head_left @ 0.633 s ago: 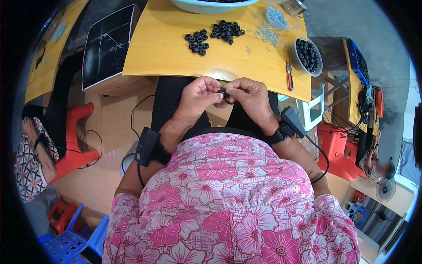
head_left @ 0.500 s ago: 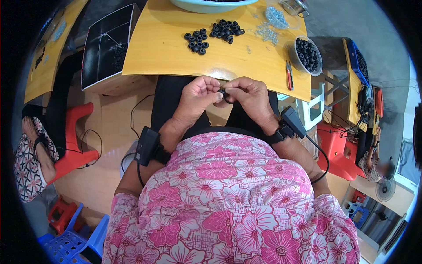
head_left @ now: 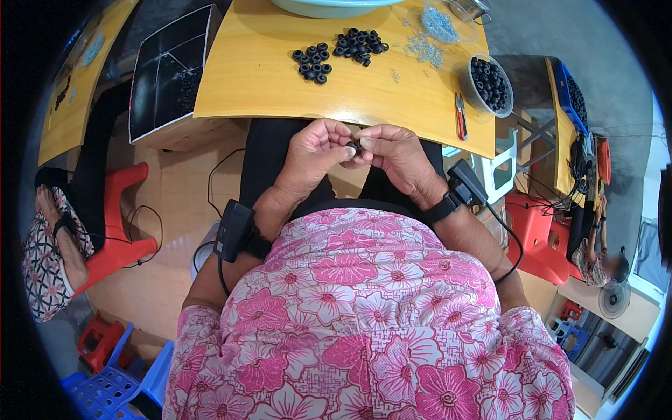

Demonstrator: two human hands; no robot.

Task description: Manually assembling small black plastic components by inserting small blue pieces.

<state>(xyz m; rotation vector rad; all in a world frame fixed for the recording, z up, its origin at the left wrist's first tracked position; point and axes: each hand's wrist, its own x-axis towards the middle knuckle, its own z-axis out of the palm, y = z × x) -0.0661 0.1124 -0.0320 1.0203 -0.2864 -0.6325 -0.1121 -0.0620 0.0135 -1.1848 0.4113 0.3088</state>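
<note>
A small round black part (head_left: pixel 355 147) is pinched between my two hands, just off the table's near edge and above my lap. My left hand (head_left: pixel 315 152) grips it from the left with thumb and fingers, and they cover much of it. From the other side the thumb and fingertips of my right hand (head_left: pixel 400 155) close on the same part. On the table lie two groups of black ring-shaped parts, a looser near-left group (head_left: pixel 313 64) and a denser group (head_left: pixel 360 47) to its right. Red-handled snips (head_left: pixel 461 117) rest near the right edge.
A clear tub (head_left: pixel 509 98) of black parts stands at the right edge of the yellow table (head_left: pixel 266 91). Behind it are small clear pieces (head_left: pixel 424 50). A pale blue basin (head_left: pixel 336 10) sits at the back, a black-lined box (head_left: pixel 162 91) at left. Another person (head_left: pixel 59 241) sits at far left.
My right hand's fingers have shifted around the black part and its turned side now shows between the thumbs. My left hand has barely moved.
</note>
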